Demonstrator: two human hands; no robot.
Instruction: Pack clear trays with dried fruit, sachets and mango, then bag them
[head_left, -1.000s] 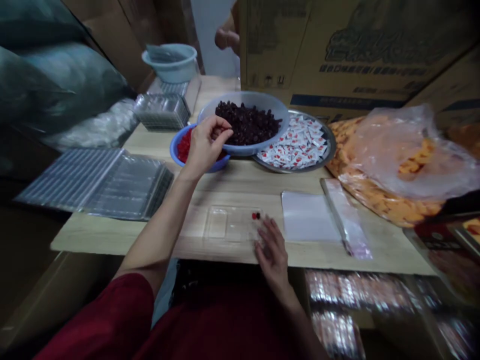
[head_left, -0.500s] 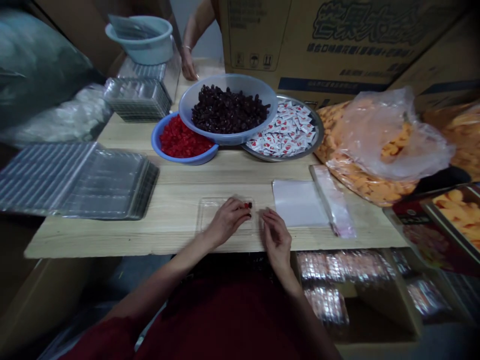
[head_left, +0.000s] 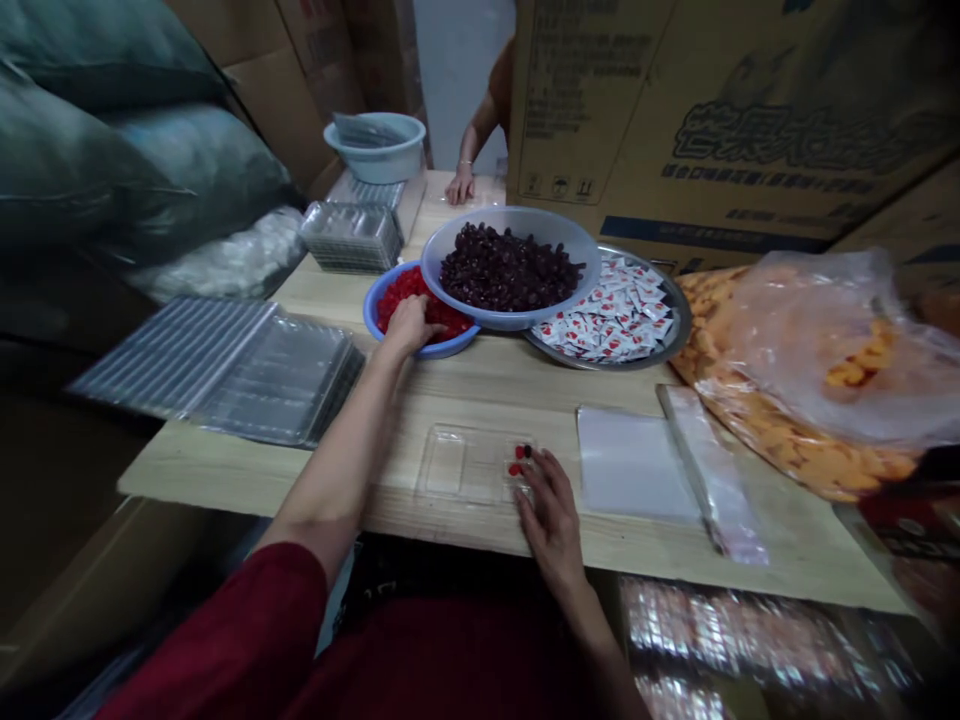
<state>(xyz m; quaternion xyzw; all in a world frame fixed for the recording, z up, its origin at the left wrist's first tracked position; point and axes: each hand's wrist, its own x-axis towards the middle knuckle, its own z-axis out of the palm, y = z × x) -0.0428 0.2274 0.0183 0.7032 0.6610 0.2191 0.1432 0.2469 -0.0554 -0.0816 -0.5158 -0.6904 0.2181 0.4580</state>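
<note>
My left hand (head_left: pixel 409 325) reaches into the blue bowl (head_left: pixel 448 349) of small red pieces (head_left: pixel 386 305). Its thumb stands apart from the fingers, whose tips are hidden among the pieces. On the table in front of me lies a clear plastic tray (head_left: pixel 477 465) with compartments. Red and dark pieces (head_left: pixel 519 453) sit in its right-hand compartment. My right hand (head_left: pixel 553 515) rests at that end of the tray, fingers spread, touching or just over the edge. Overlapping the blue bowl is a larger pale bowl (head_left: pixel 517 318) of dark purple-brown pieces (head_left: pixel 506 265).
A metal pan (head_left: pixel 679 335) holds small white sachets (head_left: pixel 607 320). White sheets (head_left: pixel 634 465) and a long plastic packet (head_left: pixel 712 475) lie right of the tray. Stacked clear trays (head_left: pixel 274 380) stand left. A bag of orange pieces (head_left: pixel 795 400) is at right; another person's hand (head_left: pixel 460 187) shows behind.
My left hand has left the tray and moved forward into the red pieces. Pieces it held now lie in the tray. My right hand has come to the tray's right end. The view has shifted.
</note>
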